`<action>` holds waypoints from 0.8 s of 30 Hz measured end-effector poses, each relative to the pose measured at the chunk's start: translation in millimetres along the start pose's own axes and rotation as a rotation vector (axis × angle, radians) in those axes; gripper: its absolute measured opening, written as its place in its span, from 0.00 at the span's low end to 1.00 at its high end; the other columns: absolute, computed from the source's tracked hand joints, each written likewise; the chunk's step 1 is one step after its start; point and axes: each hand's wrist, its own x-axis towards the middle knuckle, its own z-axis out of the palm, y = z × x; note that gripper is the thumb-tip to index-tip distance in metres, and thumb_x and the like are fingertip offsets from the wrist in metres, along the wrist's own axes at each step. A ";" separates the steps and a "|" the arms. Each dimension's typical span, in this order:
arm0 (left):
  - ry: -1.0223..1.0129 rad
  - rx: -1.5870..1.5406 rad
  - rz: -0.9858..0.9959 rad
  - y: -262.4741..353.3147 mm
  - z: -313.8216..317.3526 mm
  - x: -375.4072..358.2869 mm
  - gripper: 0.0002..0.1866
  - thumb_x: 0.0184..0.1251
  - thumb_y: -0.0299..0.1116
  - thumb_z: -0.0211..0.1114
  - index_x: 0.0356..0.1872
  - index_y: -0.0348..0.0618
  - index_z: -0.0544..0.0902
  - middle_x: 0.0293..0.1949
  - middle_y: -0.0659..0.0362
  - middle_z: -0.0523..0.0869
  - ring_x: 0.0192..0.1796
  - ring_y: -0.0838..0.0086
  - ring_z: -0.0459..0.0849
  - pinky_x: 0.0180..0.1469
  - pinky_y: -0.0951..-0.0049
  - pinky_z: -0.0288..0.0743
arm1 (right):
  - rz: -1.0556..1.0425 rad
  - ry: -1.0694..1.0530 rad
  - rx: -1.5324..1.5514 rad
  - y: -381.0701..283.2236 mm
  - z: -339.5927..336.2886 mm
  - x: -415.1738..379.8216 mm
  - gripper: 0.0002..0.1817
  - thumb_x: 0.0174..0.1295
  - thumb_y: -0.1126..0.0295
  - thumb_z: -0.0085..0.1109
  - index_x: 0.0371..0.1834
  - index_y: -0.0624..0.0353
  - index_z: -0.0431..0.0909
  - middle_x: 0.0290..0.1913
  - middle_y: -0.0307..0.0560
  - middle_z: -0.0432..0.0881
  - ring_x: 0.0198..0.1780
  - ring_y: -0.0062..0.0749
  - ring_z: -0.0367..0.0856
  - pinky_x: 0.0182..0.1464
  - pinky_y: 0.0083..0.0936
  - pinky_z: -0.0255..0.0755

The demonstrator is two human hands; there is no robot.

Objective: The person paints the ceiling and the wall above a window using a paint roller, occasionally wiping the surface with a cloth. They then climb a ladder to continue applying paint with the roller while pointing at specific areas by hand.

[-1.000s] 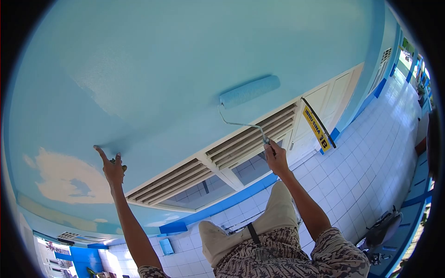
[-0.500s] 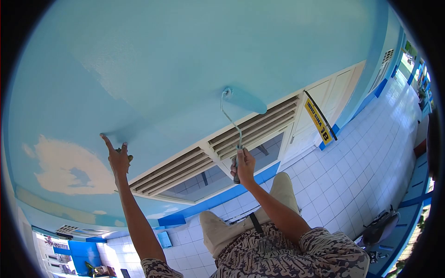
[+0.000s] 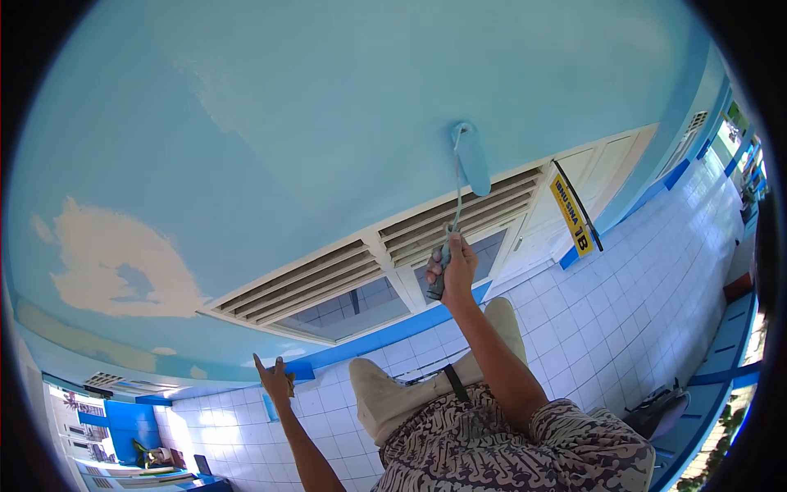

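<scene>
My right hand [image 3: 452, 266] is closed around the handle of a paint roller [image 3: 472, 160]. Its light blue sleeve lies against the blue wall [image 3: 328, 107], just above the white slatted vent [image 3: 459, 209]. Lower left, my left hand [image 3: 277, 380] is off the wall, with index finger and thumb stretched out. Its other fingers are curled on a small brownish thing that I cannot make out. A pale unpainted-looking patch [image 3: 106, 279] marks the wall at left.
Below the vents are window panes [image 3: 348, 310]. A yellow sign [image 3: 571, 213] juts out beside a white door [image 3: 598, 168]. White floor tiles [image 3: 590, 328] stretch below and to the right. A dark bag-like object [image 3: 660, 412] is at lower right.
My left hand has come away from the wall and moved down and right. The roller has shifted up and right, its sleeve now more upright in view. My right hand rose with it.
</scene>
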 end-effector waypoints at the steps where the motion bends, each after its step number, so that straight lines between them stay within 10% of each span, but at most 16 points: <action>1: 0.021 -0.008 -0.035 -35.6 -3.3 -9.5 0.42 0.73 0.33 0.66 0.81 0.45 0.51 0.29 0.52 0.88 0.22 0.76 0.81 0.21 0.73 0.73 | -0.024 0.014 0.052 -7.0 4.4 3.4 0.17 0.79 0.57 0.49 0.63 0.51 0.74 0.25 0.40 0.70 0.18 0.22 0.67 0.18 0.25 0.65; 6: -0.009 -0.146 -0.179 -77.3 23.4 -42.7 0.41 0.73 0.35 0.67 0.79 0.38 0.54 0.32 0.51 0.90 0.25 0.77 0.81 0.23 0.74 0.73 | 0.049 0.009 0.178 4.4 45.3 -24.4 0.17 0.80 0.56 0.48 0.64 0.50 0.73 0.25 0.39 0.69 0.19 0.22 0.65 0.20 0.25 0.65; 14: -0.143 -0.236 -0.090 21.3 66.3 -39.2 0.37 0.74 0.37 0.65 0.78 0.40 0.57 0.34 0.51 0.91 0.24 0.79 0.79 0.22 0.75 0.72 | 0.333 -0.179 0.149 55.8 75.9 -89.0 0.18 0.80 0.56 0.48 0.67 0.47 0.72 0.24 0.39 0.69 0.19 0.23 0.65 0.20 0.27 0.65; 24: -0.090 -0.265 -0.227 -34.1 9.9 -71.7 0.24 0.76 0.40 0.62 0.68 0.39 0.75 0.37 0.52 0.90 0.23 0.81 0.78 0.23 0.78 0.74 | 0.109 -0.069 0.181 7.6 25.4 -15.4 0.18 0.80 0.57 0.45 0.65 0.51 0.73 0.28 0.39 0.68 0.21 0.21 0.65 0.20 0.24 0.64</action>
